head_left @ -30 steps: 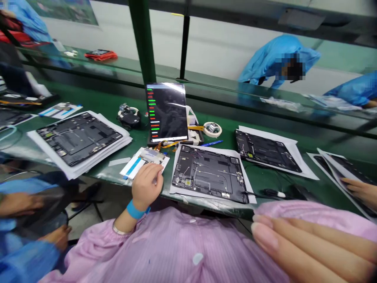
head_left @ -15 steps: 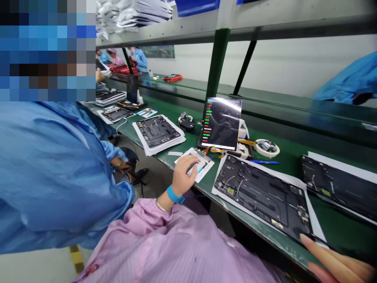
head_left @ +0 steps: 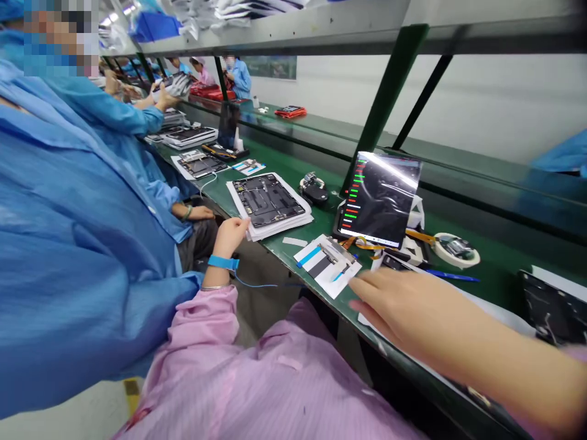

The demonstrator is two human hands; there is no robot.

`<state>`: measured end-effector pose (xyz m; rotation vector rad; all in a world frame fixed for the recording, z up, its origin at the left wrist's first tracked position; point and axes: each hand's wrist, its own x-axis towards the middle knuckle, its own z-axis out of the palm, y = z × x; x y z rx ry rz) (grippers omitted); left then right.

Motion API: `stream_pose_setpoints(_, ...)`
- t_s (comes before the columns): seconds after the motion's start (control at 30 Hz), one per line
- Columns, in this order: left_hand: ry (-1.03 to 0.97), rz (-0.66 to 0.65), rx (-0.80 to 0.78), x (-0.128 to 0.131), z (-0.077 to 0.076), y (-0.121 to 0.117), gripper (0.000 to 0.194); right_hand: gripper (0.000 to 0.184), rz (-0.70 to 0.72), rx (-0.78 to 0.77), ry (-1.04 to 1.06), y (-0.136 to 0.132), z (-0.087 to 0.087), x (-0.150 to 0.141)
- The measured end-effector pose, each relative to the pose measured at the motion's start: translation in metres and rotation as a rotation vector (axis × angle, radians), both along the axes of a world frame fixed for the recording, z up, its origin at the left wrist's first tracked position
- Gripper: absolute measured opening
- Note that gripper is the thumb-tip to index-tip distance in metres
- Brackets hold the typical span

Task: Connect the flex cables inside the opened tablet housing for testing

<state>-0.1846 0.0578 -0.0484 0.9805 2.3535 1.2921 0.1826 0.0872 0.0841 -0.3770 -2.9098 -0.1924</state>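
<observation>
Head view: left hand [head_left: 232,235], blue strap at the wrist, fingers curled loosely at the near edge of the white paper stack carrying a black opened tablet chassis [head_left: 268,201] on the green bench [head_left: 316,174]. Right hand [head_left: 403,305] hovers flat, fingers extended, empty, just beside the white-and-blue striped card [head_left: 326,264].

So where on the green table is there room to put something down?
Bare green table lies behind the tray stack, out to the rail. A smaller patch sits between that stack and the white card, with only a label strip in it. It is crowded around the lit tablet, with its tape roll and cables.
</observation>
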Motion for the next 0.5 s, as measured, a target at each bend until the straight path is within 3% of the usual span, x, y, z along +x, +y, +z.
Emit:
stream_pose_setpoints(0.1, -0.037, -0.062, 0.047, -0.002, -0.001, 0.002, 0.039, 0.005, 0.007, 0.057, -0.203, 0.032, -0.008, -0.095)
stream_pose_setpoints(0.17, -0.087, -0.101, 0.087, -0.002, -0.002, 0.005, 0.039, 0.012, 0.018, 0.025, -0.159, 0.049, -0.030, -0.149)
stream_pose_setpoints(0.23, -0.135, -0.123, 0.138, -0.001, -0.001, 0.009, 0.039, 0.031, 0.051, -0.002, -0.060, 0.062, -0.056, -0.190)
stream_pose_setpoints(0.3, -0.214, -0.136, 0.231, 0.002, 0.002, 0.013, 0.038, 0.053, 0.068, -0.009, 0.018, 0.070, -0.079, -0.217)
stream_pose_setpoints(0.37, -0.314, -0.146, 0.346, 0.004, 0.008, 0.017, 0.036, 0.052, 0.056, -0.003, 0.034, 0.076, -0.091, -0.230)
stream_pose_setpoints(0.43, -0.379, -0.145, 0.440, 0.004, 0.013, 0.018, 0.034, 0.045, 0.025, -0.016, 0.021, 0.081, -0.089, -0.235)
stream_pose_setpoints(0.5, -0.320, -0.104, 0.482, 0.001, 0.014, 0.018, 0.034, 0.045, -0.014, -0.054, 0.038, 0.089, -0.077, -0.235)
